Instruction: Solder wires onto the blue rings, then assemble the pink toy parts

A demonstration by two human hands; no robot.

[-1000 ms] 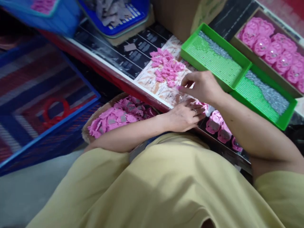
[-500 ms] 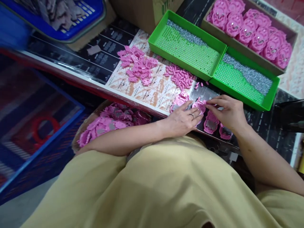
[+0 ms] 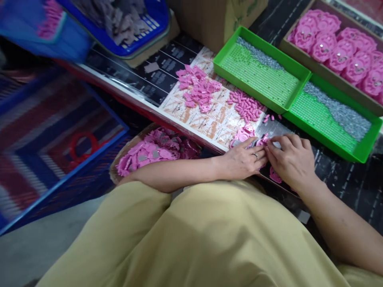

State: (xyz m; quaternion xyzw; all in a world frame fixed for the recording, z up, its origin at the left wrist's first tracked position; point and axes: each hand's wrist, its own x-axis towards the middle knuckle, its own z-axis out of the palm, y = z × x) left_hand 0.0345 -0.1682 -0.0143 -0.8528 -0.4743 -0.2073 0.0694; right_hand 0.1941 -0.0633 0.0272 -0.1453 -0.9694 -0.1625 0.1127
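At the table's front edge, my left hand point(image 3: 245, 160) lies with its fingers over a pink plastic casing point(image 3: 263, 140), holding it against the surface. My right hand point(image 3: 292, 161) meets it from the other side, thumb and fingers curled together at the casing; what they pinch is hidden. Just left of my fingers sits another pink casing point(image 3: 243, 134) with a grey panel. Part of a further pink casing point(image 3: 274, 175) shows beneath my right hand. Small pink cylindrical pieces point(image 3: 245, 105) are heaped beyond my hands, beside a pile of flat pink pieces point(image 3: 199, 87).
Two green perforated trays point(image 3: 296, 104) hold small metal parts. Behind them a cardboard box point(image 3: 329, 69) contains pink assemblies. Below the table edge, a container of pink casings point(image 3: 149, 153) stands by my left forearm. Blue baskets point(image 3: 155, 48) and a large carton point(image 3: 215, 24) are at the back left.
The view has shifted, so the scene sits further right and lower. My right hand has moved closer to my left, its fingers more curled over the casing, covering the casings beside it.
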